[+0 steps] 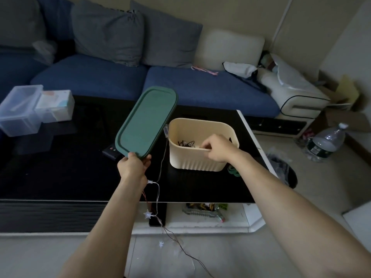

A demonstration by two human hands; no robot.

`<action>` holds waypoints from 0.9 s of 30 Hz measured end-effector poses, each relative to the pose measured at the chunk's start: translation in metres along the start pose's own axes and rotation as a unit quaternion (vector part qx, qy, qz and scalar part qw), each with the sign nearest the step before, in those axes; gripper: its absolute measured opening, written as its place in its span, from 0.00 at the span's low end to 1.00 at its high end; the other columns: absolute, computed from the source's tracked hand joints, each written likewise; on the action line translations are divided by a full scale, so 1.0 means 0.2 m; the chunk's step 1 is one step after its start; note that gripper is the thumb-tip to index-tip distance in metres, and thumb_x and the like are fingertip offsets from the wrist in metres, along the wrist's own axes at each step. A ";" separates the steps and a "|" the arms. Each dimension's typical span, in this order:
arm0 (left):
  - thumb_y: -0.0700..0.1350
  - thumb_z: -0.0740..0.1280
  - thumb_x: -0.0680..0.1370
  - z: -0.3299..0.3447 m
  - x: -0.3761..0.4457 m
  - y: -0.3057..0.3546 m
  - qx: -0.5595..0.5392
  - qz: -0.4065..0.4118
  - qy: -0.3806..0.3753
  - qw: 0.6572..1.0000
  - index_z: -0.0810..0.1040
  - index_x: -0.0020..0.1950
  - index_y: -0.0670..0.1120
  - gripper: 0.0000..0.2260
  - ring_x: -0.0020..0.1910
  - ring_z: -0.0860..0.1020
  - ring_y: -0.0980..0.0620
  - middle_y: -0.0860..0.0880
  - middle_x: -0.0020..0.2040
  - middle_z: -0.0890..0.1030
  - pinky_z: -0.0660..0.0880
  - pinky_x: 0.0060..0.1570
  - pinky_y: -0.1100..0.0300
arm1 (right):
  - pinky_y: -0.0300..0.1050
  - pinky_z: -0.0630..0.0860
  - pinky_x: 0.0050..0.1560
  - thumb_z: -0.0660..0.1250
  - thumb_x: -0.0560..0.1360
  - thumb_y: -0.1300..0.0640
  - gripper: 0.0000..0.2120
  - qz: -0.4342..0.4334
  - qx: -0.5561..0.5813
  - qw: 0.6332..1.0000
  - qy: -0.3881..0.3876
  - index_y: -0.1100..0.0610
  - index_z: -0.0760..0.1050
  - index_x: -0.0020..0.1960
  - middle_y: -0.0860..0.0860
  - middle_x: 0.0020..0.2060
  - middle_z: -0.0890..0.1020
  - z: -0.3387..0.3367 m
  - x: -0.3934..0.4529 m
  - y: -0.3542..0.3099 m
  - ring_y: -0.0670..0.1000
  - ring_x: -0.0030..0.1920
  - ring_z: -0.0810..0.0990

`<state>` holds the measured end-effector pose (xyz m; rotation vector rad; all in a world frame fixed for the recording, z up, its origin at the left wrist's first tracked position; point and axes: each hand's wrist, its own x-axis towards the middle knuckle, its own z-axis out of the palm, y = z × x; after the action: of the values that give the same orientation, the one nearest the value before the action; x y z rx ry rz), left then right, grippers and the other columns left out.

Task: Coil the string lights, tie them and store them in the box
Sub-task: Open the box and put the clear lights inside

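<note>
- Two hands in view, both occupied, above black table [60, 173].
- Left hand [133, 166]: gripping near end of green lid [147, 120]; thumb on upper face, fingers curled under edge. Lid raised clear of table, tilted, far end pointing away and slightly right.
- Right hand [217, 148]: resting on near rim of cream box [202, 146], fingers curled over rim and reaching inside. Whether pinching anything inside: cannot tell.
- Box: upright on table, open at top, directly under right hand, just right of lid. Dark tangled wire [185, 143] lying on box floor, beside right fingertips.
- String lights [158, 184]: thin wire running from left side of box, down across table between both forearms, over table edge, onward across floor near person. Small white stars [148, 214] along wire, one just beside left wrist, others below table edge.
- Small clear case [166, 131] at wire's upper end, touching left wall of box.
- Dark remote [111, 152] on table, partly hidden behind left hand and lid.
- Green bands [233, 171] on table, under right forearm, near box.
- Clear plastic tubs [20, 109] far left of left hand.
- Blue sofa [100, 77] beyond both hands.
</note>
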<state>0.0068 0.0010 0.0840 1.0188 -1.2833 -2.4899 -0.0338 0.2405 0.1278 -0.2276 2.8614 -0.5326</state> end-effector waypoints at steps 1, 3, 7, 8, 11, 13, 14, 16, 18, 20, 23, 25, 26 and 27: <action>0.41 0.56 0.85 0.00 0.00 0.00 0.008 0.005 -0.005 1.000 0.72 0.54 0.41 0.07 0.33 0.79 0.51 0.43 0.45 0.80 0.79 0.39 0.58 | 0.42 0.74 0.56 0.73 0.76 0.60 0.13 -0.013 0.021 0.999 0.027 0.54 0.82 0.60 0.49 0.57 0.83 0.00 -0.02 0.01 0.48 0.56 0.80; 0.43 0.55 0.85 -0.01 0.00 -0.01 0.024 0.024 -0.014 0.999 0.70 0.56 0.42 0.06 0.33 0.79 0.51 0.44 0.45 0.79 0.78 0.37 0.59 | 0.44 0.77 0.59 0.75 0.75 0.54 0.16 -0.033 0.133 0.985 0.102 0.53 0.80 0.61 0.48 0.55 0.83 0.01 -0.04 0.01 0.47 0.55 0.81; 0.46 0.56 0.85 0.01 -0.01 -0.02 0.119 0.133 -0.078 0.981 0.69 0.67 0.46 0.11 0.32 0.79 0.52 0.47 0.48 0.81 0.75 0.32 0.61 | 0.47 0.82 0.41 0.71 0.77 0.45 0.23 -0.003 0.498 0.861 0.108 0.56 0.73 0.66 0.53 0.53 0.84 -0.06 -0.10 -0.09 0.54 0.47 0.86; 0.46 0.57 0.85 0.02 -0.02 -0.02 0.144 0.162 -0.102 0.971 0.70 0.67 0.47 0.12 0.31 0.79 0.53 0.48 0.46 0.81 0.75 0.32 0.61 | 0.47 0.81 0.34 0.71 0.77 0.46 0.22 0.000 0.555 0.826 0.099 0.56 0.74 0.66 0.55 0.54 0.85 -0.08 -0.11 -0.11 0.58 0.45 0.86; 0.48 0.56 0.85 0.06 -0.07 -0.05 0.180 0.208 -0.169 0.947 0.71 0.70 0.47 0.15 0.31 0.79 0.54 0.49 0.43 0.81 0.76 0.33 0.61 | 0.42 0.76 0.24 0.70 0.79 0.57 0.10 0.029 0.612 0.766 0.195 0.59 0.78 0.58 0.58 0.51 0.85 -0.11 -0.13 -0.07 0.58 0.40 0.86; 0.51 0.54 0.85 0.07 -0.10 -0.08 0.210 0.217 -0.196 0.933 0.67 0.74 0.48 0.18 0.39 0.81 0.54 0.48 0.47 0.81 0.78 0.41 0.60 | 0.42 0.78 0.27 0.69 0.79 0.62 0.04 0.051 0.656 0.708 0.255 0.59 0.78 0.53 0.57 0.48 0.84 -0.12 -0.15 0.02 0.53 0.36 0.85; 0.51 0.54 0.85 0.07 -0.11 -0.09 0.238 0.226 -0.205 0.922 0.65 0.76 0.49 0.19 0.46 0.80 0.54 0.48 0.52 0.80 0.78 0.48 0.59 | 0.43 0.79 0.29 0.68 0.79 0.62 0.03 0.058 0.684 0.672 0.277 0.58 0.78 0.53 0.57 0.47 0.84 -0.12 -0.16 0.08 0.52 0.36 0.85; 0.49 0.59 0.83 0.07 -0.11 -0.11 0.324 0.260 -0.224 0.881 0.63 0.77 0.53 0.21 0.58 0.75 0.54 0.48 0.63 0.74 0.73 0.62 0.56 | 0.46 0.82 0.36 0.66 0.81 0.59 0.05 0.069 0.735 0.598 0.313 0.58 0.76 0.56 0.57 0.50 0.84 -0.14 -0.20 0.23 0.54 0.41 0.86; 0.47 0.64 0.82 0.08 -0.11 -0.14 0.409 0.277 -0.252 0.832 0.62 0.77 0.56 0.24 0.70 0.66 0.52 0.48 0.73 0.62 0.64 0.70 0.54 | 0.49 0.84 0.43 0.63 0.83 0.54 0.13 0.079 0.775 0.530 0.334 0.60 0.73 0.64 0.59 0.56 0.82 -0.13 -0.23 0.39 0.56 0.49 0.85; 0.46 0.65 0.81 0.08 -0.11 -0.17 0.457 0.262 -0.275 0.805 0.61 0.78 0.57 0.26 0.77 0.56 0.48 0.48 0.79 0.54 0.58 0.73 0.50 | 0.48 0.84 0.45 0.59 0.84 0.52 0.18 0.093 0.801 0.480 0.345 0.62 0.70 0.69 0.61 0.61 0.80 -0.11 -0.27 0.55 0.58 0.57 0.83; 0.45 0.65 0.81 0.08 -0.10 -0.21 0.494 0.252 -0.296 0.778 0.60 0.78 0.57 0.27 0.80 0.50 0.47 0.49 0.81 0.49 0.56 0.75 0.48 | 0.48 0.83 0.44 0.60 0.84 0.54 0.17 0.149 0.808 0.455 0.343 0.61 0.70 0.69 0.61 0.62 0.79 -0.01 -0.30 0.69 0.56 0.56 0.83; 0.44 0.65 0.81 0.09 -0.09 -0.23 0.497 0.259 -0.311 0.767 0.59 0.79 0.54 0.28 0.79 0.52 0.49 0.51 0.81 0.51 0.55 0.74 0.53 | 0.49 0.81 0.44 0.61 0.84 0.57 0.15 0.197 0.807 0.449 0.329 0.61 0.70 0.68 0.61 0.62 0.80 0.08 -0.30 0.74 0.55 0.53 0.83; 0.44 0.65 0.81 0.09 -0.09 -0.23 0.497 0.267 -0.318 0.762 0.58 0.79 0.53 0.28 0.79 0.53 0.50 0.52 0.81 0.52 0.55 0.72 0.57 | 0.49 0.81 0.44 0.62 0.84 0.57 0.16 0.216 0.809 0.444 0.320 0.61 0.69 0.69 0.61 0.62 0.80 0.12 -0.29 0.75 0.55 0.51 0.83; 0.43 0.65 0.81 0.09 -0.09 -0.24 0.499 0.274 -0.321 0.757 0.58 0.80 0.52 0.29 0.79 0.53 0.51 0.52 0.80 0.53 0.54 0.70 0.60 | 0.50 0.81 0.45 0.62 0.84 0.57 0.17 0.230 0.811 0.436 0.314 0.61 0.68 0.71 0.61 0.62 0.79 0.17 -0.28 0.77 0.56 0.50 0.82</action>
<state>0.0166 0.0504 0.0637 -0.2749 -2.7323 -1.6026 0.0103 0.3811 0.0513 1.1772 1.1534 -3.0288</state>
